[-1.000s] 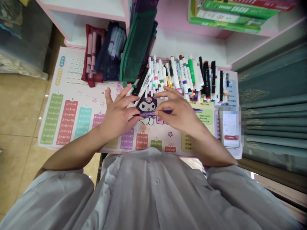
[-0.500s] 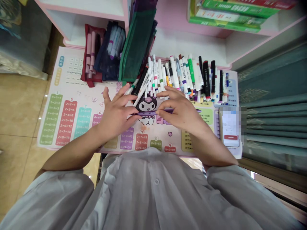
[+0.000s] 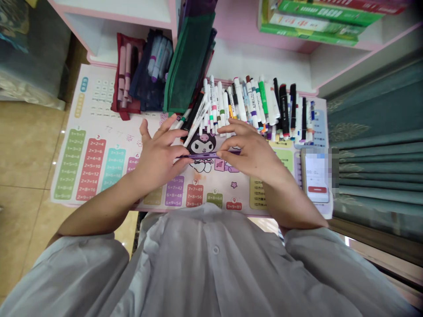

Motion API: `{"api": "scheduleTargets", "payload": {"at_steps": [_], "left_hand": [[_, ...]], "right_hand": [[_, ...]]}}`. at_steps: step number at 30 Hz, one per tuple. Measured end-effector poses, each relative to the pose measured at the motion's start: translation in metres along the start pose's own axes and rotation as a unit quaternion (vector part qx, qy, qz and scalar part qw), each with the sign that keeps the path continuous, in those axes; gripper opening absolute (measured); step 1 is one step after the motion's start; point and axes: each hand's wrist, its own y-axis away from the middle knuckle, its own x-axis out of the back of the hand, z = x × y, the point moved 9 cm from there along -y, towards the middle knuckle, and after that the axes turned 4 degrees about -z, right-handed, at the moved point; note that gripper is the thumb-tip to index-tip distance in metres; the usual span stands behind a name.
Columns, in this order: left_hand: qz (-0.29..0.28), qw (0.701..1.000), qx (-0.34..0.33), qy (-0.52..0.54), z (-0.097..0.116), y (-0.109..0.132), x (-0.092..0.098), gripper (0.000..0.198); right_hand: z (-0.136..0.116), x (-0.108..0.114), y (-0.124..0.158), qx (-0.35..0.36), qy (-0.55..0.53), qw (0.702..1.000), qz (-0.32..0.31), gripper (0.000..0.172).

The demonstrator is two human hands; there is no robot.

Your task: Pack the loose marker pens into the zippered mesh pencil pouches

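Observation:
A purple zip pouch point(image 3: 204, 155), seen almost edge-on as a long thin strip, lies across the printed cartoon figure in front of me. My left hand point(image 3: 161, 152) pinches its left end between thumb and forefinger, with the other fingers spread. Farther right, my right hand point(image 3: 246, 147) grips the strip with thumb and fingertips, covering part of it. Just beyond both hands lies a row of loose markers point(image 3: 253, 103), mostly white with coloured caps. A few white and black pens point(image 3: 198, 125) lean near my left fingertips.
At the back stand a red mesh pouch point(image 3: 115, 99) with pink markers, a navy pouch point(image 3: 145, 94) with pale markers, and a tall green pouch point(image 3: 188, 66). A phone point(image 3: 315, 176) lies at the right edge. Books point(image 3: 317, 22) fill a shelf above the printed desk mat point(image 3: 214, 191).
The purple pouch's right end has dropped from sight behind my right hand. My right hand has shifted very slightly to the right; the markers and other pouches have not moved.

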Motion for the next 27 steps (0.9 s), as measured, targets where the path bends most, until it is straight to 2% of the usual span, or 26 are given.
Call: {"api": "scheduleTargets", "payload": {"at_steps": [15,27], "left_hand": [[0.006,1.000,0.011,-0.005,-0.002,-0.001,0.003,0.022],[0.009,1.000,0.014,-0.001,-0.004,-0.001,0.007,0.018]], "right_hand": [[0.004,0.006,0.000,0.000,0.010,1.000,0.007,0.019],[0.008,0.012,0.001,-0.008,0.018,1.000,-0.006,0.017]]}}
